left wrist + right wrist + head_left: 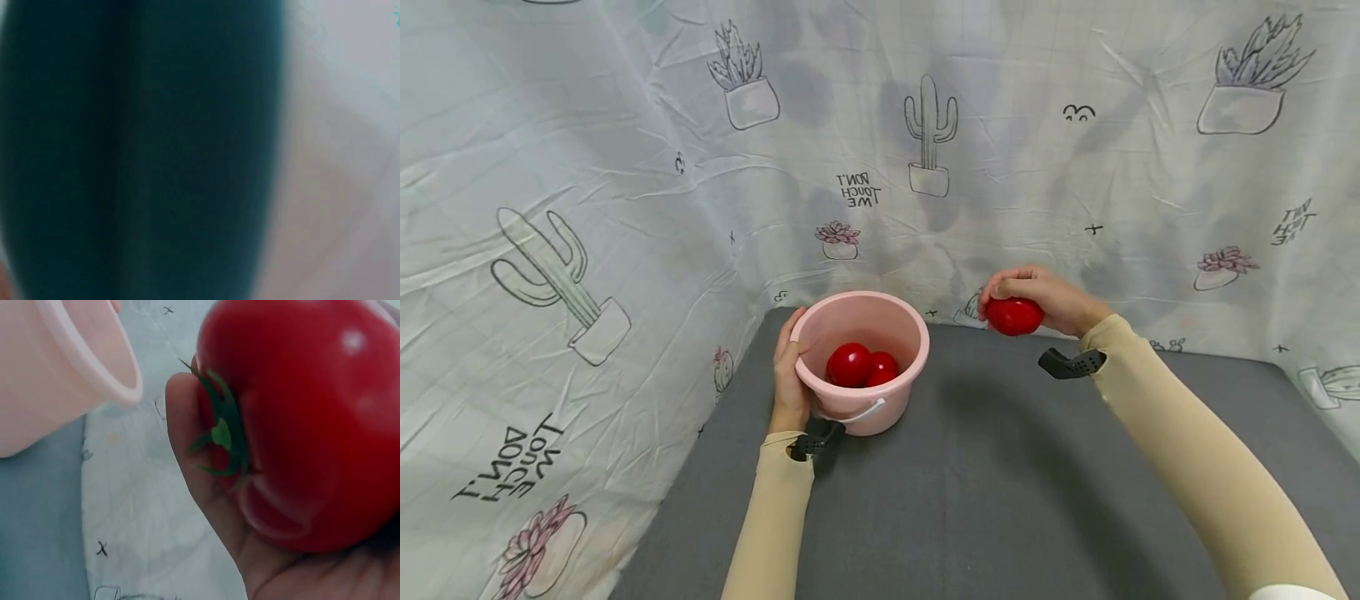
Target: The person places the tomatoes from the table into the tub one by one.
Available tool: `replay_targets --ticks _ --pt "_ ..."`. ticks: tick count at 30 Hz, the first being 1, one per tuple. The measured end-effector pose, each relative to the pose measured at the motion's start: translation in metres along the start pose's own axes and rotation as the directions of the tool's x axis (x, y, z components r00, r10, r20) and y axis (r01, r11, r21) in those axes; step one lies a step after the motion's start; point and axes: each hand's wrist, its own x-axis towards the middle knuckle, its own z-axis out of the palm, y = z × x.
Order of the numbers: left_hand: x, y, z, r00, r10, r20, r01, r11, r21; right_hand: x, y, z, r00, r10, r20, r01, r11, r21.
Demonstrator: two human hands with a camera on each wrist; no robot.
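Observation:
A pink bucket (868, 414) with a white handle stands on the grey table at its far left part. Inside it lie two red tomatoes (849, 365), one partly behind the other. My left hand (790, 379) grips the bucket's left rim, thumb over the edge and fingers outside. To the right of the bucket, above the table, my right hand (1037, 293) holds a red tomato (1015, 316). In the right wrist view that tomato (312, 431) shows a green stem, with fingers curled round it. A dark blurred shape fills most of the left wrist view.
A grey table surface (910, 517) extends in front of the bucket. White cloth (1037, 183) printed with cacti and potted plants hangs behind and along the left side. Black wrist mounts (1071, 364) sit on both sleeved forearms.

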Motion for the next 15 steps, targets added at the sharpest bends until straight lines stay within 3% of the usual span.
replay_targets --ticks 8,11,15 --pt "0.001 -0.002 -0.002 1.000 -0.010 -0.004 0.010 1.000 0.029 0.046 -0.026 0.026 0.992 0.083 0.094 -0.072 0.991 -0.110" --pt "0.003 -0.003 -0.002 1.000 -0.012 -0.001 0.012 1.000 0.017 0.062 -0.036 0.038 0.993 0.067 0.096 -0.054 0.990 -0.132" --pt "0.004 -0.003 -0.002 1.000 -0.014 -0.001 0.014 1.000 -0.001 0.081 -0.045 0.051 0.997 0.004 0.082 0.003 0.997 -0.082"
